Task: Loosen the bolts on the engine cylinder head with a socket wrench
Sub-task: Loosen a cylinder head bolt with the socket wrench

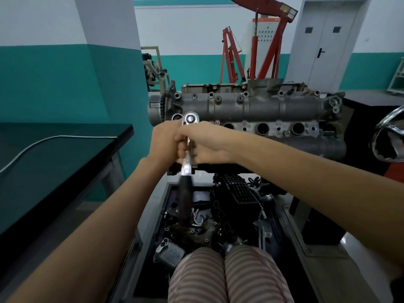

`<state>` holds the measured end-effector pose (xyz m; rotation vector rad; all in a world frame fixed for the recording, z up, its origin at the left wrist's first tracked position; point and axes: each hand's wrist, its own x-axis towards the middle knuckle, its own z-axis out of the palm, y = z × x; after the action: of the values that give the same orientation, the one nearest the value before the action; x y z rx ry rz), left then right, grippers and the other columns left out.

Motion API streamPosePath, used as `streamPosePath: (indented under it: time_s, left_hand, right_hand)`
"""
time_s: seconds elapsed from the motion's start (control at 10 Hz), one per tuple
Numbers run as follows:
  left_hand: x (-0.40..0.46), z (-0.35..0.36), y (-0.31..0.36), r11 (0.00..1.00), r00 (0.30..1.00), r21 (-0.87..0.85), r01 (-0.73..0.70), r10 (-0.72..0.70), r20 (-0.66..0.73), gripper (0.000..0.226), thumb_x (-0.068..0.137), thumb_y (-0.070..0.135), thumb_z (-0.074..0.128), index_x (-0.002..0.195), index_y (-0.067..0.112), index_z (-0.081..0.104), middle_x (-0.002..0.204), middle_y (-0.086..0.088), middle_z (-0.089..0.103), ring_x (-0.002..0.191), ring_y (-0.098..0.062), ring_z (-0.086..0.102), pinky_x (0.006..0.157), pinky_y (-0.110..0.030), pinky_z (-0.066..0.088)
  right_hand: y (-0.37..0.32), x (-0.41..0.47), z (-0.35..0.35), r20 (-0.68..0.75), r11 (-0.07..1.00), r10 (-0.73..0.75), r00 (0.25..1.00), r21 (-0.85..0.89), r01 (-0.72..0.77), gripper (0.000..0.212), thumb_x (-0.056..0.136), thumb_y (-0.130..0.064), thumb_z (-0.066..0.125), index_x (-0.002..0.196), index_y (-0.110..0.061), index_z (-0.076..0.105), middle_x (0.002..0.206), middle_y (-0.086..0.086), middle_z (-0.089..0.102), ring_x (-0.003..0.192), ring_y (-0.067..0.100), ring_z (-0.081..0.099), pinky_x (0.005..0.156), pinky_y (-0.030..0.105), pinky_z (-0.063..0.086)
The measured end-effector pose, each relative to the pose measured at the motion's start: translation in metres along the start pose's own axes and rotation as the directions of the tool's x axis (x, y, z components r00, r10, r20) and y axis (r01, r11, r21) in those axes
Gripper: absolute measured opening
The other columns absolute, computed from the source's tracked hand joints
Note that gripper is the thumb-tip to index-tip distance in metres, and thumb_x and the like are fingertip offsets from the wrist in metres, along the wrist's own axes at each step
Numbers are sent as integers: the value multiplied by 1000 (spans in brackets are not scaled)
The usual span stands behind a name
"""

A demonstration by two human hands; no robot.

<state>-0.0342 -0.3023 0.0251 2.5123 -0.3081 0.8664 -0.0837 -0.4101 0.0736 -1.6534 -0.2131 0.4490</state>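
From the head camera, the grey cast-metal engine cylinder head (251,110) sat mounted on a stand straight ahead of the person, its long axis running left to right across the view, with a row of round ports along its near face. The chrome socket wrench with a dark handle (187,154) stood against the left end of that head: its round ratchet end was up at the casting, and its long axis ran almost straight back toward the person, the dark handle hanging free and blurred below the hands.

Both hands met on the chrome shank just under the ratchet end. The left hand (166,143) had its grip wrapped round the shank from the left; the right hand (205,145) had its fingers curled over the same stretch from the right, the two touching. The bolt and socket were hidden behind the ratchet end, so whether the socket was seated could not be told.

The turning would likely depend on this: the bolt lay beyond the grip, away from the body, and both hands held close to the ratchet end with the handle unused, giving little leverage.

A dark-topped desk (65,162) stood to the left, a red engine hoist (271,51) behind, and loose engine parts (236,200) in the tray below.
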Motion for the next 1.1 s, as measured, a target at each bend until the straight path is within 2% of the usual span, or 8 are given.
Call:
streamPosePath:
  time_s: [0.2,0.3,0.4,0.5,0.7,0.9,1.0,1.1]
  left_hand:
    - [-2,2,2,985,977,50,-168,173,-127,31,87,23,60,64,18,39,55,-9,54,50,-22,39,45,-22,14]
    - [-2,-2,2,989,981,29,-143,145,-131,22,79,15,55,60,13,43,55,-18,58,48,-29,45,45,-22,13]
    - [-2,3,1,997,1000,-78,28,-28,5,20,77,4,51,58,9,51,51,-9,54,49,-26,47,48,-27,27]
    - [2,2,2,968,988,-196,156,-157,14,34,80,5,49,51,17,35,41,6,36,42,-16,38,46,-24,25]
    - [-3,1,6,983,978,114,-145,159,-133,35,82,17,64,59,16,37,54,-13,55,48,-27,44,45,-23,11]
    - [-2,-1,6,981,996,190,-51,63,-62,25,80,6,52,59,13,40,51,2,36,59,-21,42,48,-31,20]
    - [-3,1,4,985,997,155,-74,78,-19,33,77,11,46,49,18,30,49,2,38,60,-21,44,49,-28,23]
    - [-4,2,1,978,982,159,-138,156,-110,32,80,20,52,54,14,34,55,-10,51,53,-27,44,45,-28,13]
  right_hand:
    - [-16,-2,-27,-19,-209,-586,810,-962,-174,22,85,-16,53,104,-8,43,77,0,44,67,21,44,57,31,26]
    - [-8,-1,-18,-147,342,-439,886,-940,13,12,83,-20,52,86,-11,44,70,-1,44,59,16,42,52,27,30]
    - [-8,-10,0,-8,992,78,997,97,-77,15,85,-11,47,70,-10,44,62,2,41,52,13,39,51,25,38]
    - [-3,-6,3,-12,999,35,999,35,-35,21,86,-4,43,65,-8,45,59,6,43,53,17,44,56,27,44]
    - [-14,-9,-24,-42,-158,-594,803,-973,-169,10,88,-23,51,86,-16,44,80,-1,46,71,19,45,55,28,28]
    - [-11,-13,-8,69,995,80,994,57,-84,18,87,-20,48,71,-13,45,65,1,46,58,14,48,61,26,46]
    - [-4,-6,-9,35,990,-41,999,-134,45,16,90,-15,44,74,-10,45,65,3,49,60,17,54,60,26,50]
    - [-11,-2,-22,-14,117,-471,882,-992,46,15,86,-22,50,80,-12,42,68,-3,44,65,18,49,51,26,35]
